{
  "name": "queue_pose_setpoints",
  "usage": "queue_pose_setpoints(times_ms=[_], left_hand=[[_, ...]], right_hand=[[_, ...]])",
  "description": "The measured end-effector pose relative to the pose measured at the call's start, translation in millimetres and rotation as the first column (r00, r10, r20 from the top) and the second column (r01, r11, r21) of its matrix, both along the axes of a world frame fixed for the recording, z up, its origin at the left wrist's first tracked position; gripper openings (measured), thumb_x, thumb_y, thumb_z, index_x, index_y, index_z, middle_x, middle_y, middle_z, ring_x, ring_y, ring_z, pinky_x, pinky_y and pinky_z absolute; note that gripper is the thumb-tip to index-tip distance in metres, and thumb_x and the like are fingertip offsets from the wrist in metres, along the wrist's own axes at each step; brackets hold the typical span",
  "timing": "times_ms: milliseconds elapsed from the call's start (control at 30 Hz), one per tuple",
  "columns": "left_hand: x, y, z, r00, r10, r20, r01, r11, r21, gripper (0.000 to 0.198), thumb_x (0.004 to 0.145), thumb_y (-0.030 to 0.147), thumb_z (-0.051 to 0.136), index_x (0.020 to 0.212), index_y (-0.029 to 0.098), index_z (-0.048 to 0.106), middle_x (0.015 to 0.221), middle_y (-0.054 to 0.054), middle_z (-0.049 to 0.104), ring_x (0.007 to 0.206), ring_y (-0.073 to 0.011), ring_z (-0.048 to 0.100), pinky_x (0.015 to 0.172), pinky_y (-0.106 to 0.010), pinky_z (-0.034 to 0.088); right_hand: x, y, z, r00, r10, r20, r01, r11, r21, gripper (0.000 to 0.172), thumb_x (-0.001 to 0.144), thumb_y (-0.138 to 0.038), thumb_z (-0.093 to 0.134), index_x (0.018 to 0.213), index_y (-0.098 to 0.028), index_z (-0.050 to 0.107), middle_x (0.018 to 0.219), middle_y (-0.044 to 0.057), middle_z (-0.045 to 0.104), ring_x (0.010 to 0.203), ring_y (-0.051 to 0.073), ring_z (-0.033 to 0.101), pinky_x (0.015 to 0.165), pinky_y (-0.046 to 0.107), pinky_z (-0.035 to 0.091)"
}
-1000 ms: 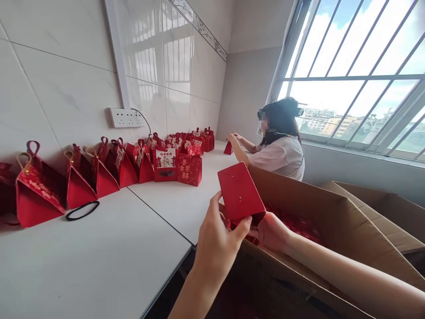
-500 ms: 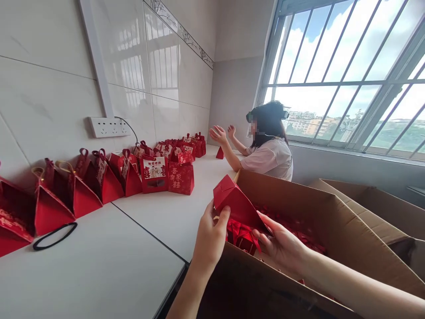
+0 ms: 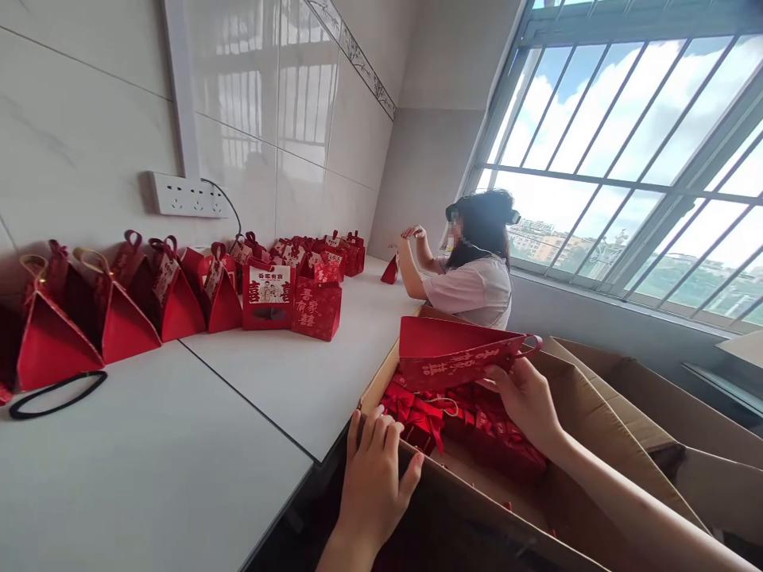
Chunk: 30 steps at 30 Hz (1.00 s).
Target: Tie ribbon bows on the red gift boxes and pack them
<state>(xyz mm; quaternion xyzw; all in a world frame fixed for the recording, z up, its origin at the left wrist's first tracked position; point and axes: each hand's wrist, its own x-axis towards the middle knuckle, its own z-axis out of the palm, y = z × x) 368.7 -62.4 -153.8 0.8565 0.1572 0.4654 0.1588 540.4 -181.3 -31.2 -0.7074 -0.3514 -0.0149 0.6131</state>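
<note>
1. Filling the right of my head view is a barred window [image 3: 602, 151], set beyond the tiled wall [image 3: 113, 103].
2. The white desk [image 3: 196, 469] runs along that wall, a dark seam crossing its top.
3. The cardboard carton [image 3: 506, 526] stands against the near right side of the desk, holding red packages with ribbon [image 3: 417, 409].
4. Past the carton I see another person [image 3: 470, 290] in a pale shirt, forearms raised at the desk near a small red box [image 3: 389, 272].
5. A row of red boxes [image 3: 179, 302], most with loop handles, lines the wall side of the desk.
6. The red gift box [image 3: 458, 349] is up over the carton's opening, tipped on its side, handle end to the right, gold characters facing me.
7. My right hand [image 3: 530, 397] has its fingers grasping that gift box near the handle end.
8. My left hand [image 3: 375, 457] holds no box; its fingers are released, resting over the carton's near rim.
9. A white socket strip [image 3: 189, 196] with a dark cable is mounted on the wall.
10. A black loop [image 3: 44, 415] lies on the desk, just in front of the leftmost boxes.
</note>
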Motion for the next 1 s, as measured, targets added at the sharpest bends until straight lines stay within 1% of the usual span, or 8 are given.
queue_pose_setpoints(times_ms=[167,267,333,400,533,733,867,1000], left_hand=[[-1,2,3.1,1.000,-0.006,0.000,0.006,1.000,0.005,0.020,0.090,0.033,0.047,0.102,0.021,0.057,0.099,-0.003,0.068,0.111,-0.0261,0.058,0.110,-0.049,0.029],[0,2,2.9,1.000,-0.015,-0.018,0.015,1.000,-0.012,0.019,0.090,0.032,0.047,0.101,0.021,0.057,0.099,-0.003,0.067,0.111,-0.0259,0.058,0.110,-0.050,0.028],[0,2,2.8,0.999,-0.014,-0.034,0.014,1.000,-0.011,0.019,0.090,0.032,0.047,0.102,0.021,0.056,0.098,-0.003,0.066,0.111,-0.0258,0.058,0.110,-0.050,0.028],[0,2,2.7,0.999,-0.008,-0.041,0.008,1.000,0.000,0.019,0.090,0.033,0.047,0.103,0.021,0.056,0.098,-0.003,0.066,0.111,-0.0258,0.057,0.110,-0.050,0.028],[1,2,2.3,0.999,-0.004,-0.047,0.004,1.000,0.010,0.022,0.091,0.034,0.046,0.104,0.020,0.056,0.098,-0.005,0.066,0.113,-0.0259,0.056,0.111,-0.050,0.028],[2,2,3.7,0.997,-0.010,-0.078,0.011,1.000,0.009,0.020,0.090,0.033,0.047,0.103,0.020,0.056,0.098,-0.005,0.065,0.111,-0.0258,0.056,0.111,-0.051,0.028],[1,2,6.6,0.995,-0.018,-0.095,0.017,1.000,-0.004,0.018,0.091,0.032,0.047,0.100,0.020,0.055,0.099,-0.005,0.065,0.112,-0.0255,0.055,0.112,-0.052,0.026],[0,2,8.3,0.994,-0.019,-0.109,0.019,1.000,0.001,0.019,0.091,0.033,0.046,0.101,0.020,0.054,0.099,-0.005,0.065,0.111,-0.0256,0.056,0.111,-0.052,0.027]], right_hand=[[1,-9,-3.1,0.948,-0.143,0.284,0.190,0.971,-0.145,0.026,0.069,-0.045,0.069,0.063,-0.025,0.053,0.053,0.000,0.058,0.046,0.015,0.049,0.047,0.030,0.048],[-5,-8,3.4,0.937,-0.137,0.322,0.184,0.975,-0.121,0.030,0.068,-0.048,0.069,0.061,-0.024,0.053,0.055,0.001,0.060,0.047,0.015,0.051,0.048,0.030,0.048],[-12,-4,9.2,0.968,-0.093,0.232,0.115,0.990,-0.083,0.030,0.065,-0.047,0.074,0.065,-0.024,0.056,0.060,0.001,0.064,0.052,0.017,0.056,0.050,0.030,0.052],[-19,0,14.6,1.000,-0.002,0.023,0.003,0.998,-0.058,0.030,0.065,-0.046,0.077,0.073,-0.023,0.058,0.070,0.001,0.068,0.061,0.019,0.063,0.052,0.031,0.056],[-30,7,20.4,0.893,0.151,-0.425,-0.172,0.985,-0.011,0.034,0.065,-0.041,0.080,0.086,-0.020,0.063,0.080,0.003,0.073,0.076,0.025,0.070,0.054,0.033,0.061],[-33,9,24.7,0.707,0.129,-0.695,-0.106,0.991,0.076,0.009,0.080,-0.020,0.069,0.077,-0.014,0.064,0.056,-0.001,0.066,0.045,0.012,0.064,0.043,0.020,0.059],[-38,10,32.2,0.503,0.098,-0.859,-0.019,0.995,0.103,0.012,0.091,-0.012,0.051,0.088,-0.014,0.063,0.066,0.003,0.072,0.050,0.013,0.069,0.041,0.015,0.057],[-44,10,35.5,0.439,0.111,-0.892,-0.014,0.993,0.117,0.015,0.093,-0.012,0.048,0.096,-0.016,0.061,0.072,0.002,0.074,0.052,0.014,0.071,0.039,0.016,0.057]])
